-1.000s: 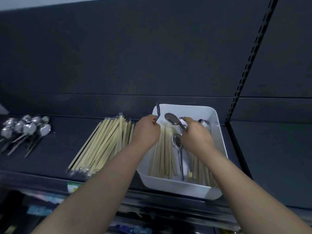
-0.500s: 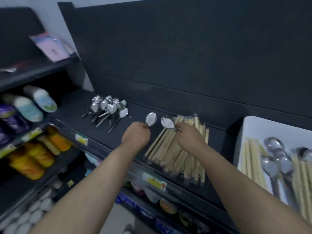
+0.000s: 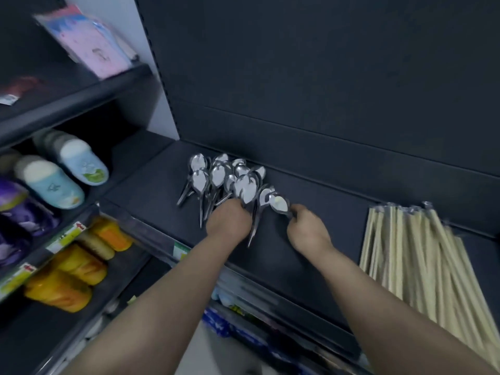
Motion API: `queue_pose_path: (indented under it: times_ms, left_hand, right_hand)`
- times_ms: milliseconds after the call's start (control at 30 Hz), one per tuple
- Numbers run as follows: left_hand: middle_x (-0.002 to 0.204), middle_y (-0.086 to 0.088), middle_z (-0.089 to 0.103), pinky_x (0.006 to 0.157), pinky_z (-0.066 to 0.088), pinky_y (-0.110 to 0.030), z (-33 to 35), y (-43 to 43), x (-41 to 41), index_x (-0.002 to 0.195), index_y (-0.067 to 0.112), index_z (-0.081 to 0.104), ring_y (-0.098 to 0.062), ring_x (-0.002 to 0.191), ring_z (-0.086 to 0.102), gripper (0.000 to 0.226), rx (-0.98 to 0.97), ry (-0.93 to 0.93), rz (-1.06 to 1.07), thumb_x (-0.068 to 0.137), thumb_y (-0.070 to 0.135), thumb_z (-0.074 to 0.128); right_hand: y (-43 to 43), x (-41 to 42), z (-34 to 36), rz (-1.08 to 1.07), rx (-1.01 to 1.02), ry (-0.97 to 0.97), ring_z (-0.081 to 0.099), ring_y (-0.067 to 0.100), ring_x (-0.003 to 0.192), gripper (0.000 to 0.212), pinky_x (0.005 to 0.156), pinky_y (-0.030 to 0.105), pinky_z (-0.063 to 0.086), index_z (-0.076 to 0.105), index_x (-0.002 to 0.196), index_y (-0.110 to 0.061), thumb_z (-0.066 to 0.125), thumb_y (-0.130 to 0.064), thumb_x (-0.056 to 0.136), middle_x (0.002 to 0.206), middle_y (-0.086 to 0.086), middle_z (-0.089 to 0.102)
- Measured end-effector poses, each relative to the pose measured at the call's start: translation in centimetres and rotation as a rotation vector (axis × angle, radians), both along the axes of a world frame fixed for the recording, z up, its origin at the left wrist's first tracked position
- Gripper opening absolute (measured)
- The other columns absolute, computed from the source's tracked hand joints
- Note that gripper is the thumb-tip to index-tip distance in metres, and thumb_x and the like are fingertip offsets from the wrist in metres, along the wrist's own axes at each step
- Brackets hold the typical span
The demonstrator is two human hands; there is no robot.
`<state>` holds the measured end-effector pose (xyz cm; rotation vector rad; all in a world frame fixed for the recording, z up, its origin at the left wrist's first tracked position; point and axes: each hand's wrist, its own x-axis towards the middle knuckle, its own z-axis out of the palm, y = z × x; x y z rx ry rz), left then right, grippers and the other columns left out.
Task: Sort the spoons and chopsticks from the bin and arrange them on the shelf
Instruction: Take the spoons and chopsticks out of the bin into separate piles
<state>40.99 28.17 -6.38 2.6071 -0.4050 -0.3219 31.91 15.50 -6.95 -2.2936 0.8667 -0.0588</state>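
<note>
On the dark shelf (image 3: 311, 255) we found the sorting well advanced. A cluster of spoons (image 3: 216, 177) lay fanned together at the left, bowls toward the back panel. A broad bundle of chopsticks (image 3: 422, 255) lay well apart from it at the right.

Our right hand (image 3: 307, 231) pinched the handle of one more spoon (image 3: 280, 204) between thumb and curled fingers. Its bowl sat just beside the right edge of the cluster, low over the shelf. Our left hand (image 3: 227, 221) sat knuckles-up at the handle ends of the cluster with its fingers tucked beneath it. We could not tell whether they were clamped on a handle or merely resting there.

We judged this step to be adding spoons to their group, with the release not yet made. The bin was out of view, so we could not say how much remained in it; whatever it held would need the same sorting.
</note>
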Motion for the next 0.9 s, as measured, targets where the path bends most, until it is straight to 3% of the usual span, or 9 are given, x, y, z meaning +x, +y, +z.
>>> queue_pose_path:
  times_ms: [200, 367, 500, 633, 900]
  left_hand:
    - [0.114, -0.010, 0.065, 0.076, 0.043, -0.033, -1.0, -0.1, 1.9, 0.113, 0.012, 0.062, -0.033, 0.104, 0.060, 0.029, 0.015, -0.055, -0.056, 0.092, 0.014, 0.042]
    - [0.112, -0.009, 0.062, 0.068, 0.040, -0.032, -0.9, -0.6, 2.6, 0.105, 0.011, 0.064, -0.030, 0.099, 0.060, 0.023, 0.131, -0.154, -0.123, 0.094, 0.021, 0.047]
    - [0.111, -0.009, 0.064, 0.065, 0.045, -0.034, 0.4, -2.5, 2.1, 0.103, 0.014, 0.069, -0.028, 0.097, 0.061, 0.024, 0.091, -0.226, -0.191, 0.092, 0.019, 0.048]
    - [0.111, -0.005, 0.067, 0.081, 0.050, -0.035, 1.5, -6.4, -0.7, 0.104, 0.020, 0.068, -0.028, 0.106, 0.060, 0.024, 0.000, -0.207, -0.286, 0.091, 0.019, 0.047]
    - [0.108, 0.002, 0.070, 0.079, 0.048, -0.030, 4.3, -17.1, -13.5, 0.102, 0.023, 0.071, -0.023, 0.105, 0.062, 0.024, -0.163, -0.237, -0.512, 0.091, 0.018, 0.051]
  right_hand:
    - [0.3, 2.4, -0.9, -0.027, -0.028, 0.038, 0.056, 0.030, 0.110, 0.039, 0.083, 0.034, 0.045, 0.050, 0.130, -0.018, 0.037, -0.012, 0.094, 0.120, 0.009, 0.061]
    - [-0.1, 2.7, -0.6, 0.067, -0.266, 0.143, 0.055, 0.027, 0.105, 0.030, 0.074, 0.032, 0.040, 0.057, 0.117, -0.019, 0.038, -0.028, 0.096, 0.114, 0.005, 0.059]
    - [-1.5, 1.4, 1.0, 0.123, -0.415, 0.174, 0.051, 0.027, 0.111, 0.031, 0.081, 0.035, 0.042, 0.062, 0.115, -0.021, 0.039, -0.031, 0.096, 0.115, 0.005, 0.057]
    - [-3.9, -2.3, 2.9, 0.127, -0.533, 0.180, 0.051, 0.029, 0.112, 0.027, 0.086, 0.035, 0.041, 0.064, 0.111, -0.021, 0.045, -0.028, 0.093, 0.114, 0.006, 0.059]
    - [-12.6, -17.0, 5.2, -0.069, -0.675, 0.178, 0.053, 0.025, 0.112, 0.028, 0.089, 0.036, 0.040, 0.066, 0.109, -0.025, 0.048, -0.021, 0.089, 0.114, 0.001, 0.062]
